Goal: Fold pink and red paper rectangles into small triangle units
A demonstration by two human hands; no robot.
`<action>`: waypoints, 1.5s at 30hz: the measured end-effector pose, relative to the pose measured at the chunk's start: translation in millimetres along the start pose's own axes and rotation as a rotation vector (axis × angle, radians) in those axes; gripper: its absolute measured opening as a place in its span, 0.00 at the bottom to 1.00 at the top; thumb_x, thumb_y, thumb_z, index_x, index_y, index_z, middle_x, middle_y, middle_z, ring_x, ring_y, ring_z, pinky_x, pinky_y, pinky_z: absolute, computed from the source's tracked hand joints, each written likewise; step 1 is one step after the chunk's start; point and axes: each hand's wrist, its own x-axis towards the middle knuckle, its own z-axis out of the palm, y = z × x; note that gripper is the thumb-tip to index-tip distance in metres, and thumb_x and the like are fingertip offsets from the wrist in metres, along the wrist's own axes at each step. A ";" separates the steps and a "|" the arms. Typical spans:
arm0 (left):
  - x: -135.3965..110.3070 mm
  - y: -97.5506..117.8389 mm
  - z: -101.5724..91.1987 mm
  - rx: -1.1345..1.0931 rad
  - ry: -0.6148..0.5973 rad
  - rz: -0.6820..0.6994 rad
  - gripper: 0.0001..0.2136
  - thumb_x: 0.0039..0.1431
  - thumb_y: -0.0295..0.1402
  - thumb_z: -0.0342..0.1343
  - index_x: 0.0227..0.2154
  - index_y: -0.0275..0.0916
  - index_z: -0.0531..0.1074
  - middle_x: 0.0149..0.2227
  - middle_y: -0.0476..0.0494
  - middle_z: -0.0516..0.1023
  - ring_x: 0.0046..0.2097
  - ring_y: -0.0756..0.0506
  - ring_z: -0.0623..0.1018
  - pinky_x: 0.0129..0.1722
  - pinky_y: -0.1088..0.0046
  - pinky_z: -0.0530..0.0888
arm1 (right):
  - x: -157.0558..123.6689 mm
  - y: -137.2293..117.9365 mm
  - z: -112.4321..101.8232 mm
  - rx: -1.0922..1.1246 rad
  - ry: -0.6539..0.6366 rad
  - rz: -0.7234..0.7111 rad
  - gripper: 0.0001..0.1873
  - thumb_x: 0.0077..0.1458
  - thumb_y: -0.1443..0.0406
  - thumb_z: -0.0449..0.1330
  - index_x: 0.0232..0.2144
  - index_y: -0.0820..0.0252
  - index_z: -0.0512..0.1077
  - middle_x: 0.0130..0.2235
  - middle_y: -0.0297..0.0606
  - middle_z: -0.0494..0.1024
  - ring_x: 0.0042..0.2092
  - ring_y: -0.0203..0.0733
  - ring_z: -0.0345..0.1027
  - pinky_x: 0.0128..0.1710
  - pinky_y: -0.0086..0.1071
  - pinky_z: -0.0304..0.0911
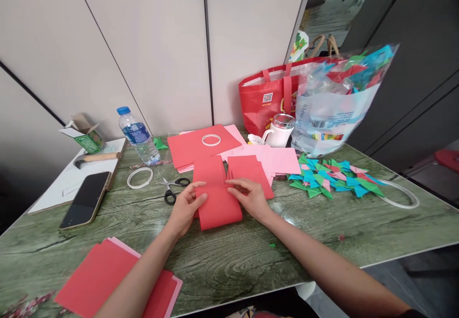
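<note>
Label, clear-and-white plastic bag [333, 112]: reads "COPY PAPER".
Axis, matte red rectangular paper [219, 209]: long way runs straight away from me.
Paper finish: plain, near end bent in a rounded curve.
Position: on the green wood-grain surface [287, 251], between my hands.
My left hand [185, 205]: half curled on its left edge; grip, cannot tell.
My right hand [253, 198]: fingertips nearly together, pinching its right edge.

A plain red sheet [220, 207] on the green table [229, 260] — a long strip, its length pointing away from the viewer, just left of a red pile [260, 179]; its near end bends back over itself in a soft, rounded curve — the surface smooth and unmarked
</note>
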 end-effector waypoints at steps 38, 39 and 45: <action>0.1 -2.4 0.4 0.253 0.050 0.090 0.18 0.41 0.37 0.62 0.37 0.36 0.70 0.25 0.47 0.75 0.26 0.49 0.74 0.24 0.77 0.68 | 1.0 -0.2 -0.4 0.189 -0.031 0.188 0.16 0.44 0.59 0.61 0.36 0.61 0.73 0.26 0.36 0.75 0.28 0.38 0.69 0.28 0.31 0.64; 0.2 -2.7 -0.1 0.264 0.053 0.097 0.18 0.41 0.37 0.62 0.37 0.36 0.70 0.24 0.47 0.75 0.26 0.49 0.74 0.24 0.77 0.68 | 1.1 -0.8 -0.5 0.193 -0.031 0.193 0.16 0.44 0.59 0.61 0.36 0.61 0.73 0.26 0.36 0.76 0.28 0.39 0.69 0.29 0.31 0.65; 0.4 -3.3 -1.0 0.298 0.064 0.111 0.19 0.42 0.38 0.61 0.38 0.36 0.71 0.22 0.49 0.73 0.23 0.49 0.72 0.22 0.77 0.67 | 1.2 -0.7 -0.3 0.222 -0.025 0.214 0.15 0.43 0.58 0.62 0.33 0.60 0.73 0.27 0.36 0.76 0.29 0.39 0.70 0.29 0.32 0.65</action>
